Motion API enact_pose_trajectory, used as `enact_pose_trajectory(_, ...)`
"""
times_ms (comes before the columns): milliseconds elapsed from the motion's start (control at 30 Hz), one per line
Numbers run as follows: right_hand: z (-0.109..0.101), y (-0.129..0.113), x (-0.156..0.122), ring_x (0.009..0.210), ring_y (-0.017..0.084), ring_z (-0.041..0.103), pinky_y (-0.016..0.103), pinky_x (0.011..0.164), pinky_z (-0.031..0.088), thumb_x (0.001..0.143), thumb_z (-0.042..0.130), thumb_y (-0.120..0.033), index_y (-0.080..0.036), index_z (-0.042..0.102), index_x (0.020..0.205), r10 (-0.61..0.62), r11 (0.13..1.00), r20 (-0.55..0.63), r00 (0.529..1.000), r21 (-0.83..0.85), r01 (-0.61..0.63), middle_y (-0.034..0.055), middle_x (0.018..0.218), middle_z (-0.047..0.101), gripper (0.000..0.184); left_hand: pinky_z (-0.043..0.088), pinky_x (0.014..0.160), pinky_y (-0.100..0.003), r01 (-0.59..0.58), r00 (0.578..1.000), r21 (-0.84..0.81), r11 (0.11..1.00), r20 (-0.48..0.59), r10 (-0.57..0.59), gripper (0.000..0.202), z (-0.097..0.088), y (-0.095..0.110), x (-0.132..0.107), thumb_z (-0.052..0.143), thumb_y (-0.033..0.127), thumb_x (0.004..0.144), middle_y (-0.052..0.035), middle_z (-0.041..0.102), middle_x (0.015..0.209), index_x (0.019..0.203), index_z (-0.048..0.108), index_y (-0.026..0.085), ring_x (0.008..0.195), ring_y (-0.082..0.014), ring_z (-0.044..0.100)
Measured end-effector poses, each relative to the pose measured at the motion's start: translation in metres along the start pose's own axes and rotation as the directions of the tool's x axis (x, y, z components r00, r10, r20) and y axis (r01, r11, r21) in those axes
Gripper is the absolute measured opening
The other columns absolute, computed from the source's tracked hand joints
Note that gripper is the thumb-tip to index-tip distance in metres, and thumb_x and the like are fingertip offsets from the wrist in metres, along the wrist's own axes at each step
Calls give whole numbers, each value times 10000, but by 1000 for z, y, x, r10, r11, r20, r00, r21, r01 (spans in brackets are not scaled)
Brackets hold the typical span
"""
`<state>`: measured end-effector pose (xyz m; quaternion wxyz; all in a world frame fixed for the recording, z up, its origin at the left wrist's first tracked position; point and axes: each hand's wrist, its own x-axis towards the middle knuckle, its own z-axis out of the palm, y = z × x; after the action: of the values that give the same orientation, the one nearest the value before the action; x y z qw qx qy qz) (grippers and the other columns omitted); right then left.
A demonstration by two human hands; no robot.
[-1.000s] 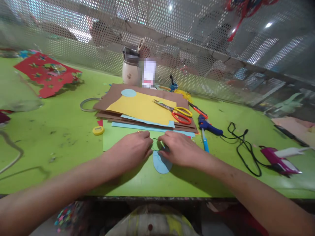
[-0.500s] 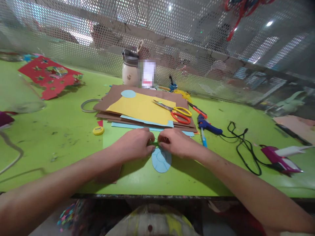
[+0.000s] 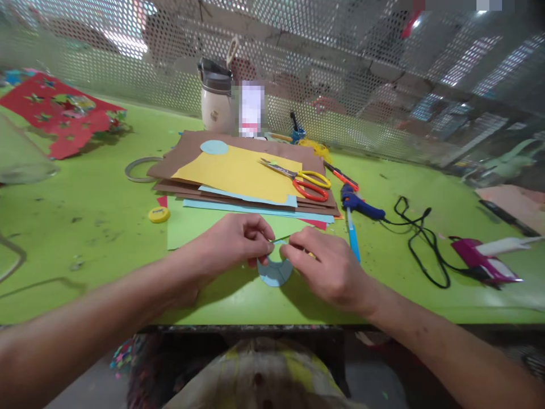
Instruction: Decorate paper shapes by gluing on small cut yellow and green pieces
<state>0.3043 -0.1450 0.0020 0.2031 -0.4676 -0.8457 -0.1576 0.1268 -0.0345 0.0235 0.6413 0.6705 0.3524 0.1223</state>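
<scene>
A light blue paper circle [image 3: 275,277] with pencil lines on it lies near the table's front edge. Over its upper part is a small green paper piece [image 3: 278,254], whose outline is partly hidden by fingers. My left hand [image 3: 238,241] pinches the left edge of this green piece, fingers curled. At its right edge, my right hand [image 3: 330,264] closes thumb and fingertips on it. Behind the hands lies a light green paper sheet [image 3: 191,224], in front of a stack of brown sheets [image 3: 170,165]. Red-and-yellow-handled scissors [image 3: 309,184] rest on the yellow sheet [image 3: 230,173] topping the stack.
To the right are a blue glue gun [image 3: 364,206] with a black cable, a light blue stick [image 3: 353,238] and a magenta device [image 3: 481,261]. A yellow round lid [image 3: 159,215] and a tape ring [image 3: 142,169] sit left. A bottle [image 3: 216,105] stands behind.
The green piece now shows more of its surface over the blue circle. My right hand has turned and moved right and down. The camera view has shifted slightly.
</scene>
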Motion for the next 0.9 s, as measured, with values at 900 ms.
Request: enact_pose_trajectory(900, -1, -8, 2, 492, 85, 431, 227, 472, 320, 763, 638, -261, -170, 632, 697, 602, -42, 662, 447, 586, -809, -51, 579, 535, 112, 418, 520, -245, -143, 985, 131, 981, -76, 153, 189, 2, -14, 0, 639, 339, 784, 6, 640, 654, 850, 608, 164, 585, -139, 565)
